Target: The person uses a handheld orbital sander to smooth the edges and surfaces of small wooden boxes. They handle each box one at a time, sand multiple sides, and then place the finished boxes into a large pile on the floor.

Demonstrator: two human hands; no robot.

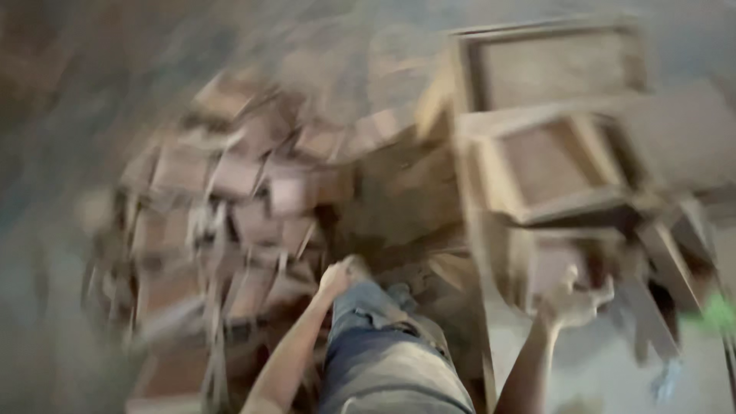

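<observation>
- Head view was heavily motion-blurred; fine detail could not be confirmed anywhere in the frame.
- Right hand, lower right of the frame, was raised against the underside of a wooden frame, fingers curled at its lower edge. Contact looked likely, but whether the grip was fully closed could not be told.
- That wooden frame sat tilted in the centre right, leaning with a second wooden frame above it in the upper right.
- Left hand, lower centre, appeared closed into a loose fist resting near the person's knee, clad in blue trousers. Nothing could be seen held in it.
- Heap of wooden pieces filled the centre left, jumbled on the floor, just beside the leaning frames.
- Small green object showed at the right edge; its kind could not be told.
- Judgement: the tilted frame rested on others, so lifting it well would call for a firm hold at the lower rail, a second hand brought to the opposite side, and a slow, steady pull clear of the neighbouring frame.
- Judgement: footing beside the loose heap warranted care.
</observation>
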